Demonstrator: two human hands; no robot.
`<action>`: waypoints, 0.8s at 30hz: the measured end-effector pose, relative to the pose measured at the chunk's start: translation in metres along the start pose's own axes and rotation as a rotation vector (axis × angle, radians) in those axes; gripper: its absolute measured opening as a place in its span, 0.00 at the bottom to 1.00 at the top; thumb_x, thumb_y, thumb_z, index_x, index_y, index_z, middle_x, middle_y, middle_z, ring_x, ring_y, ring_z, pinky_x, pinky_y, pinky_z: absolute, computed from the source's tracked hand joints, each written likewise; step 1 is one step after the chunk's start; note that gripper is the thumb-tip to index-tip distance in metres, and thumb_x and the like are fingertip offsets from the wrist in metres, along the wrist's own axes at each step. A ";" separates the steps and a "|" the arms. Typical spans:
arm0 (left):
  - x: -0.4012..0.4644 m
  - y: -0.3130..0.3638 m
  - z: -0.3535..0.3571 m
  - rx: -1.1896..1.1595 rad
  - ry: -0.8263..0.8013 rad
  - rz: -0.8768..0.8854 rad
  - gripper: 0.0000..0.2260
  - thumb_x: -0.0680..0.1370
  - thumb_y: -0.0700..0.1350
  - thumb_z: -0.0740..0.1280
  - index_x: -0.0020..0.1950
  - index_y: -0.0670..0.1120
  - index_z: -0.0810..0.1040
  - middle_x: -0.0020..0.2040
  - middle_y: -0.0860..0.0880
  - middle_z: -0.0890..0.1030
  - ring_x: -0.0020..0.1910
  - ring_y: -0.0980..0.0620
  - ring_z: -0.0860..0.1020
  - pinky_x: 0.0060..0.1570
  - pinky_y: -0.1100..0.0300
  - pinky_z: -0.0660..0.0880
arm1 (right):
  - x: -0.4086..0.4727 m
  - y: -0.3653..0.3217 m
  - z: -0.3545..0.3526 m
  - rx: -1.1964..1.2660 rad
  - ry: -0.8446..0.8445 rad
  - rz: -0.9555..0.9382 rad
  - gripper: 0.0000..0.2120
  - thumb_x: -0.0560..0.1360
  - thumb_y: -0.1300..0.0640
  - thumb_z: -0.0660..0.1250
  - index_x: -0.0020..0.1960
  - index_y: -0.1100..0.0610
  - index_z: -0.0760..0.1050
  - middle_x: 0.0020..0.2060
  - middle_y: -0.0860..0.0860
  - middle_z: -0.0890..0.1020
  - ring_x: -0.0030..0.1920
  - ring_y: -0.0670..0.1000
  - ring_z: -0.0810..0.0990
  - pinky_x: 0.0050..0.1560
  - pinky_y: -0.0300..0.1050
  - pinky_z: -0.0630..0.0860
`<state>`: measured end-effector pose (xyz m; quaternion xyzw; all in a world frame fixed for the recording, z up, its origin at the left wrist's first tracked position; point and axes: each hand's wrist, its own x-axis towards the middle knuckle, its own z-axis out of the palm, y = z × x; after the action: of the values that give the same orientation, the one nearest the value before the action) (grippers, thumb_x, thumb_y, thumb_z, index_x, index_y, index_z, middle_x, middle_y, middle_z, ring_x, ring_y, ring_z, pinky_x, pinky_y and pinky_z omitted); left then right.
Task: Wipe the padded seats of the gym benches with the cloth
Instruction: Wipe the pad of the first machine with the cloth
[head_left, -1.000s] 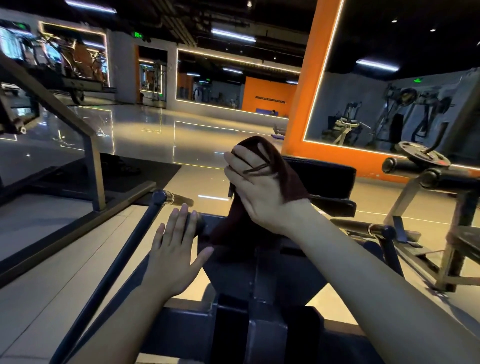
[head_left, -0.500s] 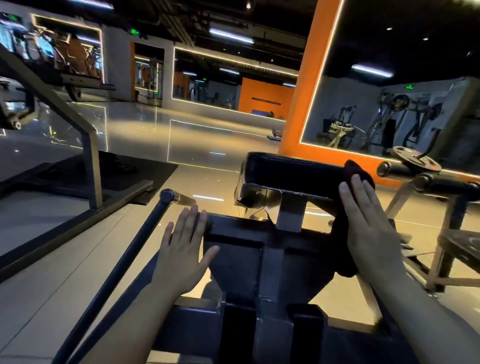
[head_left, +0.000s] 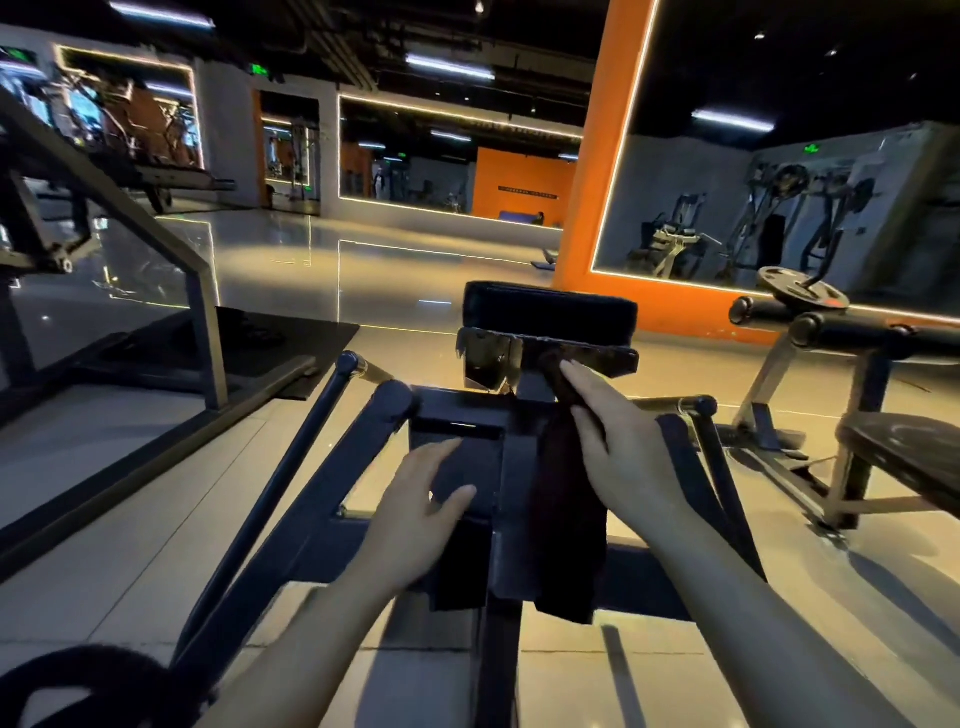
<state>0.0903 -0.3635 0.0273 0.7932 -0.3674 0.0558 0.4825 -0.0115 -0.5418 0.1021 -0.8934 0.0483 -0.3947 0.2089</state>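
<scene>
Right hand pinches the dark cloth, fingertips up by the black pad; left hand lies spread on the near frame.

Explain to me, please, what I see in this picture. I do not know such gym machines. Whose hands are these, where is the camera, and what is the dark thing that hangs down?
The camera sits on a person's head and looks forward and down, so the two arms that come in from the bottom are that person's own. There is only this one view.

In front stands a black steel gym machine. At its far end is a black padded rest on a metal bracket.

The right hand holds a dark red cloth against the machine just below that pad; most of the cloth hangs down. The left hand lies flat with relaxed fingers on the frame and holds nothing.

To the right stands another bench with black roller pads. Behind are a shiny floor, an orange pillar and large wall mirrors.
</scene>
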 end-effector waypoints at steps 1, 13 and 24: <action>-0.010 0.016 -0.003 -0.106 0.012 -0.021 0.19 0.80 0.48 0.65 0.71 0.55 0.67 0.67 0.57 0.69 0.62 0.65 0.67 0.52 0.82 0.61 | -0.005 -0.012 -0.001 0.035 0.011 -0.009 0.21 0.81 0.65 0.60 0.73 0.54 0.69 0.69 0.46 0.72 0.71 0.42 0.67 0.71 0.31 0.61; -0.144 0.107 -0.068 -0.486 -0.002 -0.138 0.12 0.77 0.52 0.66 0.60 0.60 0.73 0.58 0.53 0.75 0.55 0.59 0.76 0.50 0.68 0.75 | -0.088 -0.146 -0.037 0.375 0.078 -0.046 0.12 0.81 0.58 0.61 0.62 0.48 0.75 0.50 0.33 0.76 0.53 0.30 0.74 0.50 0.24 0.69; -0.255 0.134 -0.156 -0.478 0.082 -0.194 0.08 0.75 0.43 0.72 0.51 0.48 0.77 0.42 0.52 0.78 0.41 0.61 0.78 0.37 0.71 0.71 | -0.156 -0.253 -0.057 0.585 0.086 -0.062 0.09 0.80 0.58 0.64 0.57 0.47 0.76 0.48 0.37 0.79 0.52 0.34 0.76 0.50 0.28 0.72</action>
<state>-0.1378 -0.1385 0.0937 0.6854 -0.2724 -0.0469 0.6737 -0.1794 -0.2918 0.1340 -0.7787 -0.0863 -0.4356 0.4432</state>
